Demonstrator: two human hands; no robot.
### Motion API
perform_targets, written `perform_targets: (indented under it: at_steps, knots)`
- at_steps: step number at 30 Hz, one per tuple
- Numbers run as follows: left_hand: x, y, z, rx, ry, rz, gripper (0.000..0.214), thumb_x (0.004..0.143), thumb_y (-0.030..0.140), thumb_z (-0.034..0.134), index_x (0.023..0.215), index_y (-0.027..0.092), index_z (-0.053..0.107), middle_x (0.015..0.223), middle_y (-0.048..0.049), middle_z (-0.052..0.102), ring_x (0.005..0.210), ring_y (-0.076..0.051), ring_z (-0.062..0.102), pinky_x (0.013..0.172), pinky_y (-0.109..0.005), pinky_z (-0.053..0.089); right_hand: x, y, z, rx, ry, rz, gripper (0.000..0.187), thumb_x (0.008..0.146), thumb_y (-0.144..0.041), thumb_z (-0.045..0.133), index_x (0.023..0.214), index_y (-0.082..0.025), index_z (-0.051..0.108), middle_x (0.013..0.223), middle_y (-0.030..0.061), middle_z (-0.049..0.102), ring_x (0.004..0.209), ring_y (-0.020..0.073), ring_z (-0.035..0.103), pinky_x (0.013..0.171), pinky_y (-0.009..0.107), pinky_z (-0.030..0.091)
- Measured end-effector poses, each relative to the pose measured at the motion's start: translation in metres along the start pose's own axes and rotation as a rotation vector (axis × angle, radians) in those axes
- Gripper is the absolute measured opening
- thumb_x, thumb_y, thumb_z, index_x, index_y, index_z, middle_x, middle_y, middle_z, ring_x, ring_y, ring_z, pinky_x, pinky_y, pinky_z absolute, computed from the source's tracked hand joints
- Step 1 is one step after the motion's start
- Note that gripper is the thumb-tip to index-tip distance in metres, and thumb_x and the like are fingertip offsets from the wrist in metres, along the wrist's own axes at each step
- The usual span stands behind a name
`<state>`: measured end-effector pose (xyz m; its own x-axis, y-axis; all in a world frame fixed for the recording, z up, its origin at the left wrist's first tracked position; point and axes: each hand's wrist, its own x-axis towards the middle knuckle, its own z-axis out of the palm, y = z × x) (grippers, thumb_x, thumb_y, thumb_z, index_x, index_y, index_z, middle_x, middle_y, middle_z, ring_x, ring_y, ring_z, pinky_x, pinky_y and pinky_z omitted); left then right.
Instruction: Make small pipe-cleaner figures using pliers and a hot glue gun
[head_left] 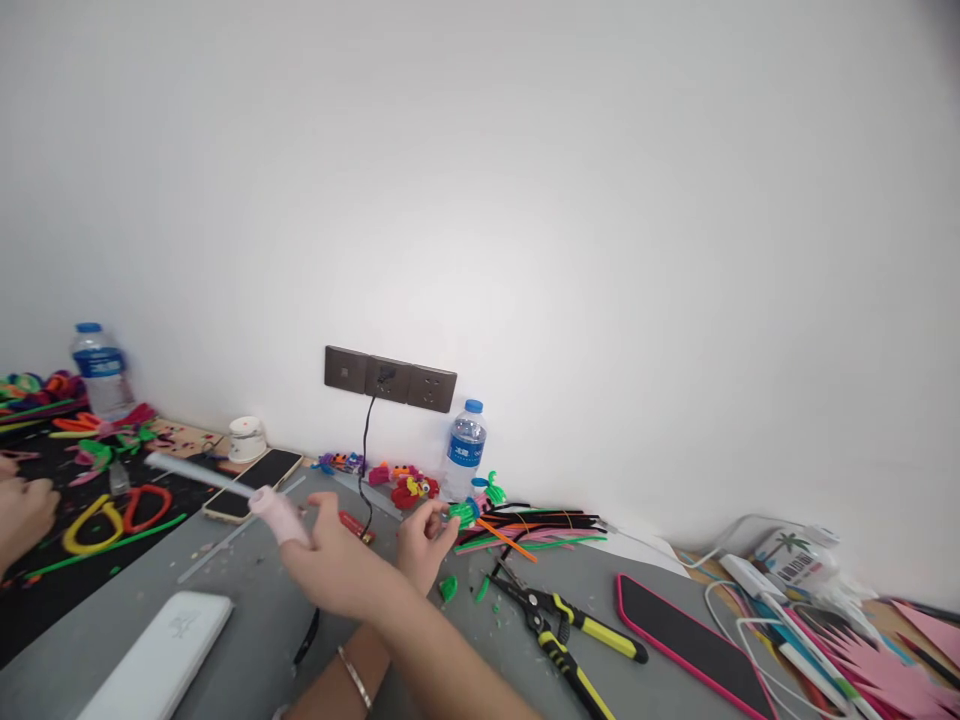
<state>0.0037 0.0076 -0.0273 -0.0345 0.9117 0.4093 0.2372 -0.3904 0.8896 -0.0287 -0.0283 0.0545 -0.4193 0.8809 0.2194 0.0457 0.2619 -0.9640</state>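
Note:
My arms are crossed over a grey table [247, 590]. My right hand [326, 562] reaches left; it wears a pink finger cover and is closed on a long translucent stick [196, 473] that points up and to the left. My left hand [421, 545], from the arm with a thin bracelet, pinches a small green pipe-cleaner piece [465, 512]. An orange pipe cleaner [507, 538] sticks out just right of that piece. Small green scraps [448, 587] lie below my left hand.
Yellow-handled pliers [570, 635], a pink-cased phone [686, 632], a pipe-cleaner bundle [536, 528] and cables [750, 600] lie right. A power bank [161, 655], a phone [251, 485] and another person's hand [22, 510] are left. A bottle [465, 447] stands under wall sockets [390, 380].

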Motion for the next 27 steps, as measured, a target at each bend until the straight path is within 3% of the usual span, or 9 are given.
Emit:
perform_targets:
  at_steps: [3, 5, 7, 10, 15, 18, 21, 24, 27]
  knots:
    - [0.001, 0.008, 0.0, -0.046, 0.008, -0.036, 0.02, 0.08, 0.037, 0.059, 0.078, 0.017, 0.06, 0.055, 0.0072, 0.034, 0.051, -0.012, 0.041, 0.05, -0.023, 0.034, 0.009, -0.007, 0.026, -0.559, -0.208, 0.156, 0.064, 0.082, -0.028, 0.05, 0.14, -0.009, 0.03, 0.095, 0.017, 0.07, 0.078, 0.0327, 0.071, 0.063, 0.043, 0.055]
    - [0.002, 0.009, -0.001, -0.092, 0.011, -0.068, 0.024, 0.078, 0.04, 0.059, 0.078, 0.016, 0.06, 0.057, 0.0075, 0.033, 0.053, -0.011, 0.039, 0.052, -0.022, 0.032, 0.014, -0.006, 0.044, -0.738, -0.221, 0.138, 0.069, 0.083, -0.024, 0.05, 0.144, -0.006, 0.024, 0.11, 0.0256, 0.066, 0.092, 0.0381, 0.07, 0.071, 0.05, 0.055]
    - [0.004, 0.008, -0.002, -0.126, 0.012, -0.092, 0.024, 0.077, 0.04, 0.06, 0.078, 0.016, 0.06, 0.057, 0.0078, 0.032, 0.054, -0.011, 0.037, 0.053, -0.022, 0.03, 0.02, 0.003, 0.062, -0.82, -0.178, 0.143, 0.07, 0.081, -0.021, 0.054, 0.145, -0.009, 0.026, 0.116, 0.0268, 0.063, 0.097, 0.0391, 0.069, 0.073, 0.051, 0.056]
    - [0.007, 0.005, -0.003, -0.148, 0.018, -0.105, 0.024, 0.074, 0.04, 0.062, 0.077, 0.016, 0.06, 0.056, 0.0083, 0.031, 0.054, -0.011, 0.035, 0.054, -0.022, 0.028, 0.029, 0.02, 0.081, -0.826, -0.143, 0.274, 0.068, 0.078, -0.015, 0.057, 0.141, -0.009, 0.032, 0.116, 0.0275, 0.063, 0.098, 0.0374, 0.069, 0.073, 0.049, 0.056]
    - [0.011, 0.003, -0.003, -0.178, 0.034, -0.12, 0.026, 0.073, 0.041, 0.062, 0.079, 0.016, 0.062, 0.056, 0.0085, 0.03, 0.053, -0.012, 0.035, 0.054, -0.023, 0.029, 0.028, 0.021, 0.091, -0.753, -0.17, 0.278, 0.071, 0.082, -0.025, 0.057, 0.143, -0.006, 0.028, 0.119, 0.0311, 0.059, 0.098, 0.0392, 0.068, 0.072, 0.052, 0.055]
    - [0.012, 0.003, -0.004, -0.205, 0.04, -0.122, 0.028, 0.074, 0.043, 0.063, 0.079, 0.016, 0.062, 0.055, 0.0082, 0.032, 0.053, -0.012, 0.037, 0.055, -0.023, 0.031, 0.013, 0.007, 0.085, -0.864, -0.248, 0.196, 0.072, 0.081, -0.031, 0.06, 0.142, -0.006, 0.032, 0.122, 0.0306, 0.057, 0.105, 0.0409, 0.062, 0.077, 0.055, 0.053]
    - [0.012, 0.003, -0.007, -0.229, 0.047, -0.119, 0.03, 0.074, 0.046, 0.064, 0.079, 0.016, 0.063, 0.055, 0.0079, 0.034, 0.053, -0.012, 0.038, 0.054, -0.023, 0.033, -0.007, -0.005, 0.067, -0.923, -0.263, -0.077, 0.061, 0.083, -0.031, 0.06, 0.137, -0.011, 0.039, 0.119, 0.0239, 0.059, 0.105, 0.0376, 0.06, 0.081, 0.051, 0.051]
    - [0.013, 0.001, -0.009, -0.245, 0.055, -0.117, 0.03, 0.074, 0.046, 0.066, 0.077, 0.016, 0.063, 0.056, 0.0073, 0.037, 0.054, -0.012, 0.039, 0.054, -0.023, 0.033, -0.029, -0.013, 0.033, -0.853, -0.216, -0.348, 0.04, 0.088, -0.026, 0.054, 0.127, -0.017, 0.047, 0.115, 0.0144, 0.061, 0.106, 0.0294, 0.057, 0.086, 0.041, 0.049]
    - [0.015, -0.004, -0.008, -0.267, 0.067, -0.129, 0.029, 0.072, 0.045, 0.068, 0.077, 0.016, 0.064, 0.056, 0.0061, 0.042, 0.053, -0.012, 0.041, 0.052, -0.024, 0.034, -0.05, -0.011, -0.016, -0.794, -0.173, -0.43, 0.016, 0.087, -0.017, 0.052, 0.103, -0.019, 0.055, 0.097, 0.0068, 0.063, 0.092, 0.0214, 0.058, 0.081, 0.031, 0.047]
